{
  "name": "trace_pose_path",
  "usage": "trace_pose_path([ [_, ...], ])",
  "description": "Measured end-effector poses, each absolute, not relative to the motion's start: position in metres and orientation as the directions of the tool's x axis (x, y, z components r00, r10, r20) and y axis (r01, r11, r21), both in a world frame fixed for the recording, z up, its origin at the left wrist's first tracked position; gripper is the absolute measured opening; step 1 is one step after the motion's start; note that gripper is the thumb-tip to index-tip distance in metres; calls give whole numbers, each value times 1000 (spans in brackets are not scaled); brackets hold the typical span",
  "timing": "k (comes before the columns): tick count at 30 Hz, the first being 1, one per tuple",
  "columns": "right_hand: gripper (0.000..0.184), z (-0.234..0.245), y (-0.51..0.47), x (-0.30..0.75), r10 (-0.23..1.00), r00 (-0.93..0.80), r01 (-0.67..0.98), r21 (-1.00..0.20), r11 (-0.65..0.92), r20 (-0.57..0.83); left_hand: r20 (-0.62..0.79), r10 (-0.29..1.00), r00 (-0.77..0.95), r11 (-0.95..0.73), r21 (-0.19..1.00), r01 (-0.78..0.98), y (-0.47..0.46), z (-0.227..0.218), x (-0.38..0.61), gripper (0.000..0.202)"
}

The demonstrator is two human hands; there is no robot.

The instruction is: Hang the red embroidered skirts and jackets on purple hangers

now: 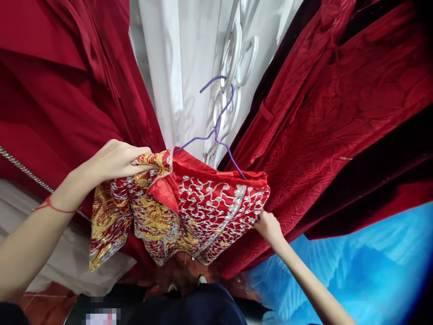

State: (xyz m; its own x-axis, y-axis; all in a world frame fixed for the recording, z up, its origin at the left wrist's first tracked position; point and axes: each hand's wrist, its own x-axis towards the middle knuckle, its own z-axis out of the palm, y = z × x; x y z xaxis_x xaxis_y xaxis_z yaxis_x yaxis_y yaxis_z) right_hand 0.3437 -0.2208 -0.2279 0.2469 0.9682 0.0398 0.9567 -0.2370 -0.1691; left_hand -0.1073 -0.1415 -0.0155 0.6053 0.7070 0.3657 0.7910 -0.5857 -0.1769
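Note:
A red jacket with silver and gold embroidery hangs in front of me on a purple wire hanger. The hanger's arms go into the garment's red-lined upper opening, and its hook stands up bare against the white panel behind. At the upper left, my left hand is closed round a bunched, gold-embroidered edge of the garment. On the other side my right hand grips the jacket's lower right edge, its fingertips partly hidden behind the cloth. One embroidered flap, possibly a sleeve, droops below my left hand.
Dark red garments hang at left, and patterned red ones at right. White cloth and a white scrollwork piece are behind. Bright blue pleated fabric spreads at lower right. My shoes show on the reddish floor.

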Motion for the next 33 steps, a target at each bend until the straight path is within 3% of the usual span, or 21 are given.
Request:
trace_pose_path([
  [2,5,-245,-226,351,977,214,930,-301,-209,-19,371,709,600,-581,-175,795,-143,-15,-106,60],
  [6,27,-242,-237,369,981,192,884,-438,-163,23,399,711,580,-593,-105,799,-143,-16,-106,55],
  [8,36,-219,-238,375,959,233,842,-527,-114,164,417,698,583,-618,-62,784,-143,-17,-106,49],
  [11,38,-173,-236,376,830,311,796,-605,39,462,421,682,598,-638,-56,768,-143,-20,-105,41],
  [13,42,-143,-235,377,726,322,839,-538,79,608,425,679,599,-627,-87,774,-145,-23,-104,42],
  [17,46,-108,-245,402,475,383,908,-418,-35,792,415,715,563,-555,-152,818,-149,-29,-101,47],
  [20,41,-110,-263,425,324,411,911,-395,-116,852,373,770,517,-490,-173,855,-148,-35,-96,48],
  [24,31,-146,-296,406,150,364,924,-335,-187,919,372,793,483,-437,-206,876,-147,-43,-88,47],
  [25,30,-160,-302,389,139,311,942,-285,-176,940,374,796,476,-425,-214,879,-147,-45,-85,46],
  [27,27,-191,-307,346,333,27,994,-59,87,943,362,813,456,-395,-233,889,-151,-49,-78,44],
  [28,24,-204,-306,324,389,-52,986,-15,168,920,346,828,442,-376,-242,894,-153,-50,-73,44],
  [30,19,-225,-297,283,420,-148,964,35,264,895,306,862,405,-336,-256,907,-157,-52,-64,46],
  [33,29,-233,-277,240,443,-198,935,32,354,874,271,890,366,-295,-267,917,-161,-53,-54,47],
])
